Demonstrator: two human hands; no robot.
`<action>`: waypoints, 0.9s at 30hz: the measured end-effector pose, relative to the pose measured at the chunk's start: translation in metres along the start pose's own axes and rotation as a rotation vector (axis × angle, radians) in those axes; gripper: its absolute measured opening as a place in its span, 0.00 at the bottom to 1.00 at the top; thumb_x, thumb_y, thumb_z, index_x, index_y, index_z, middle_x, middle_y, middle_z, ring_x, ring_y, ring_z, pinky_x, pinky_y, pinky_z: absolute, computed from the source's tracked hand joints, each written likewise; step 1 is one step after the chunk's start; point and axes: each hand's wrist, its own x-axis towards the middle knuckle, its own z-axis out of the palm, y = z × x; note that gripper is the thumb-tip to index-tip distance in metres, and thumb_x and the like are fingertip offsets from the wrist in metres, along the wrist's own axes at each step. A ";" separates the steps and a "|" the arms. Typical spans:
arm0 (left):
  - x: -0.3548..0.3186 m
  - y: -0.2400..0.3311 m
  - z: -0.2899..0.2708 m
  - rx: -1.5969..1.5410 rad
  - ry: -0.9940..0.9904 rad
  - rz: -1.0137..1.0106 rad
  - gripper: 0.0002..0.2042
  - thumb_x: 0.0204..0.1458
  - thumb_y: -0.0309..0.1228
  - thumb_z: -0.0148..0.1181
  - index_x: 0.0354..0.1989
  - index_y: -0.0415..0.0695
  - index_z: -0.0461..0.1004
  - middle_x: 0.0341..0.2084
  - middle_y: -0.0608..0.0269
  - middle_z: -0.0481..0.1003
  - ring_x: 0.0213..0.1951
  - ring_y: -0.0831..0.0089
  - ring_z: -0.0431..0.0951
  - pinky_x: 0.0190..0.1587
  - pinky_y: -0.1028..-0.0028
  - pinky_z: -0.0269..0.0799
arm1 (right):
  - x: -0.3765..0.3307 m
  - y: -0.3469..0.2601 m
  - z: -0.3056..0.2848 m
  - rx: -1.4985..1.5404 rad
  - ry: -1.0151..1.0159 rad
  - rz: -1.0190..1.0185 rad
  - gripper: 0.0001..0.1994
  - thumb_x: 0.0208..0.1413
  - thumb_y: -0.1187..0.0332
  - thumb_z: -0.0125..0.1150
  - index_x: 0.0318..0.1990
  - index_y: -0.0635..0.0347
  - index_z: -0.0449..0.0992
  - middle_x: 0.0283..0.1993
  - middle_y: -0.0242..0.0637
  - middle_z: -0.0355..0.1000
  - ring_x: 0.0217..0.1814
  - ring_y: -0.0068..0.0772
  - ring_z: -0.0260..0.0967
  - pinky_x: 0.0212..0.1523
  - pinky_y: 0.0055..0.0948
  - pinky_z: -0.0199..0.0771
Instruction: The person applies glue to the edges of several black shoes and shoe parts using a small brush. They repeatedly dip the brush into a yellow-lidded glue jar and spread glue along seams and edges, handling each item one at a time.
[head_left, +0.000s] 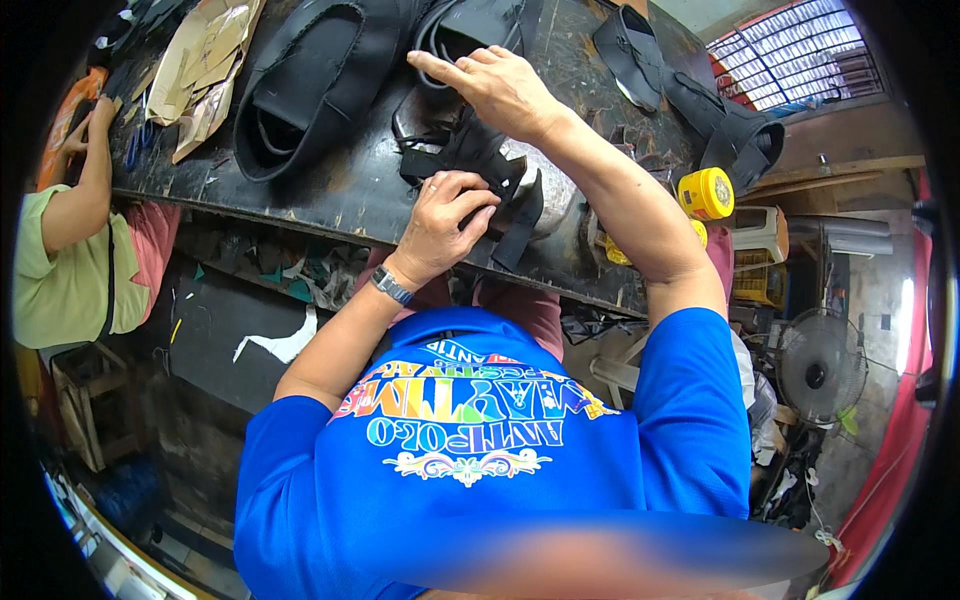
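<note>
My left hand [447, 213], with a watch on the wrist, is closed on a black strap piece [478, 152] lying over a pale rounded block [556, 188] on the dark workbench [340, 190]. My right hand [495, 85] reaches over it, fingers stretched flat toward black cut pieces [470, 25] at the back of the bench, touching the top of the strap bundle. It grips nothing that I can see. My blue printed shirt fills the lower middle.
Large black cut sheets [310, 80] and brown cardboard patterns [205, 60] lie left on the bench. A black shoe upper [735, 135] and a yellow round tin [706, 193] sit at right. Another person in a green shirt [65, 240] works at far left. A fan [820, 370] stands lower right.
</note>
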 end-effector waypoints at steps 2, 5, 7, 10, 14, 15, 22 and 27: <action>0.000 0.000 -0.001 -0.009 0.002 0.002 0.08 0.49 0.26 0.69 0.38 0.45 0.81 0.41 0.62 0.76 0.47 0.62 0.75 0.52 0.64 0.68 | -0.006 -0.001 -0.001 -0.056 0.094 -0.009 0.39 0.56 0.76 0.59 0.76 0.41 0.57 0.36 0.32 0.77 0.40 0.36 0.76 0.50 0.35 0.76; -0.005 0.003 -0.005 -0.009 -0.024 0.182 0.13 0.44 0.32 0.74 0.39 0.51 0.82 0.43 0.66 0.76 0.50 0.66 0.74 0.55 0.63 0.65 | -0.013 -0.001 -0.008 -0.040 0.147 -0.014 0.39 0.54 0.76 0.60 0.75 0.41 0.58 0.37 0.32 0.76 0.41 0.36 0.76 0.50 0.34 0.76; -0.009 0.006 -0.006 0.056 -0.241 0.300 0.16 0.42 0.37 0.75 0.42 0.54 0.81 0.47 0.69 0.75 0.54 0.67 0.72 0.59 0.60 0.61 | -0.012 0.005 -0.015 -0.029 0.127 -0.069 0.34 0.55 0.76 0.61 0.72 0.47 0.65 0.39 0.32 0.77 0.42 0.31 0.76 0.48 0.30 0.76; -0.013 0.006 -0.003 0.167 -0.387 0.289 0.20 0.41 0.44 0.75 0.44 0.58 0.81 0.53 0.70 0.74 0.60 0.67 0.68 0.62 0.59 0.55 | -0.005 0.019 -0.032 0.332 0.229 -0.076 0.34 0.49 0.78 0.58 0.69 0.59 0.65 0.40 0.43 0.74 0.40 0.52 0.72 0.43 0.43 0.72; -0.011 0.005 -0.001 0.210 -0.332 0.240 0.17 0.44 0.44 0.74 0.43 0.59 0.82 0.54 0.69 0.73 0.60 0.66 0.68 0.62 0.60 0.55 | 0.008 0.030 -0.074 0.312 0.464 0.052 0.33 0.54 0.84 0.54 0.70 0.57 0.63 0.49 0.50 0.76 0.49 0.48 0.75 0.54 0.38 0.74; -0.009 0.008 -0.002 0.198 -0.302 0.218 0.16 0.45 0.43 0.74 0.43 0.58 0.82 0.54 0.68 0.73 0.60 0.66 0.68 0.61 0.61 0.56 | 0.012 0.031 -0.088 0.354 0.523 0.083 0.34 0.54 0.86 0.53 0.71 0.55 0.62 0.51 0.51 0.76 0.51 0.44 0.75 0.55 0.36 0.74; 0.039 0.038 -0.027 -0.225 0.347 0.117 0.33 0.43 0.39 0.78 0.58 0.38 0.74 0.58 0.49 0.68 0.59 0.60 0.68 0.62 0.61 0.63 | -0.003 -0.024 -0.176 0.780 0.678 0.229 0.44 0.53 0.91 0.52 0.78 0.49 0.51 0.44 0.35 0.75 0.46 0.22 0.74 0.45 0.22 0.76; 0.061 0.045 -0.034 -1.031 0.428 -0.360 0.16 0.55 0.21 0.66 0.52 0.36 0.78 0.46 0.61 0.80 0.44 0.73 0.81 0.49 0.74 0.76 | -0.018 -0.073 -0.197 0.918 0.843 0.392 0.46 0.52 0.90 0.57 0.78 0.52 0.48 0.51 0.39 0.74 0.52 0.27 0.74 0.49 0.26 0.78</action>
